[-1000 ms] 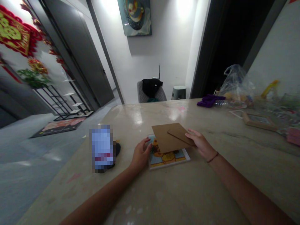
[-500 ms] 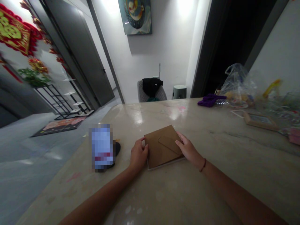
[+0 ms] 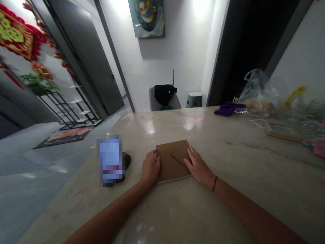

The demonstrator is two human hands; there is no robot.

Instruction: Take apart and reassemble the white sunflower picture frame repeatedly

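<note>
A picture frame (image 3: 170, 169) lies face down on the table, its brown backboard on top and a thin pale rim showing at the near and left edges. A cut-out stand flap shows in the board's middle. Around the left edge curl the fingers of my left hand (image 3: 150, 167), gripping the frame's side with the thumb by the board. My right hand (image 3: 199, 166) rests on the right part of the backboard, fingers spread and lying flat; it covers the frame's right edge.
A phone with a blurred screen (image 3: 110, 159) stands at the left on a dark base. To the right lie a wooden photo frame (image 3: 281, 131), a purple cloth (image 3: 228, 108) and a clear plastic bag (image 3: 259, 95). A chair (image 3: 152, 98) stands beyond the table's far edge.
My right hand has shifted left from the frame's side onto the backboard, its fingers spreading. The board's right side, raised before, now lies flat. My left hand has barely moved.
</note>
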